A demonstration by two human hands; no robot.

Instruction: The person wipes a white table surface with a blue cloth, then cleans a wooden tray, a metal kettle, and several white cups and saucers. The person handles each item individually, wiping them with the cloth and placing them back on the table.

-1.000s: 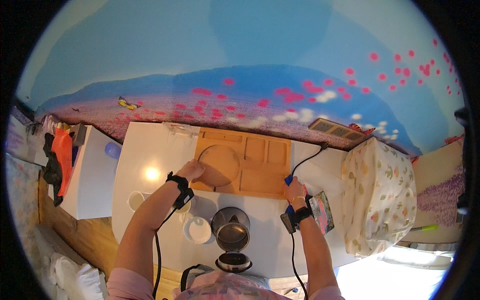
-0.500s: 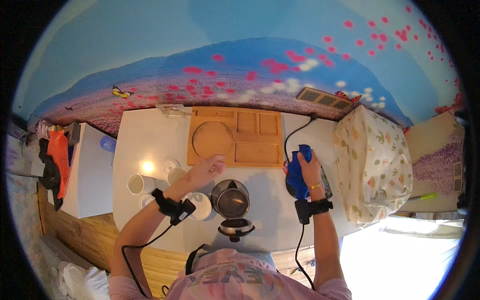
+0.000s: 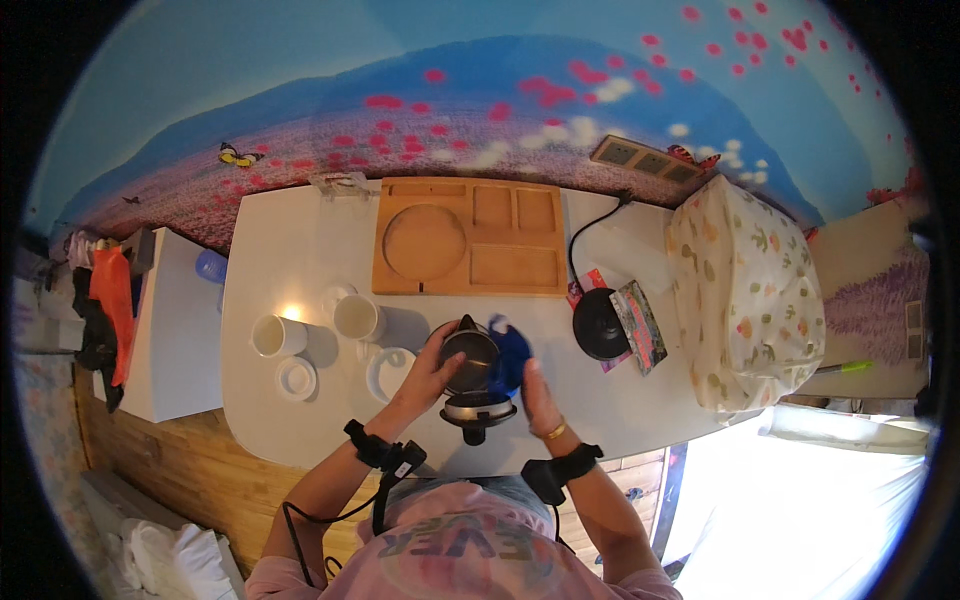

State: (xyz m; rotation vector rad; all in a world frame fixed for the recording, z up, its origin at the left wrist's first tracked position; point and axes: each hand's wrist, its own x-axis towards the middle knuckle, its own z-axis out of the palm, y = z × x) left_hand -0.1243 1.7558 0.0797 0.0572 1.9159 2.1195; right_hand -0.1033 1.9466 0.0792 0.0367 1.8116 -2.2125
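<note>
Kettle [image 3: 476,362]: lid up, near the middle of the table's [image 3: 315,430] near edge, spout toward the far edge. Can't tell if it's sitting down or slightly lifted, tbh.
Flip lid [image 3: 478,410]: swung back toward the person, so the opening is bare.
Left hand [image 3: 422,384]: the grip is closed round the kettle's left side, thumb up by the rim. Looks like the steadying hand to me.
Right hand [image 3: 542,402]: on the kettle's right, fingers fairly straight, right against the cloth. Can't tell if that grip is actually pinching anything.
Blue cloth [image 3: 511,357]: bunched between the right hand and the kettle. I'd call the step in hand "cloth meets kettle": one side braced, the other getting the cloth.
Kettle wall: imo the next move calls for a firm left hold and light right pressure, or the whole thing could twist or tip.
White mug [image 3: 390,374]: just beside the left wrist, so that elbow wants to stay tucked.
Black base [image 3: 598,326]: toward the table's right edge, among some printed cards [image 3: 642,325], well apart from the kettle.
Wooden board [image 3: 421,241]: along the far edge, recesses bare.
</note>
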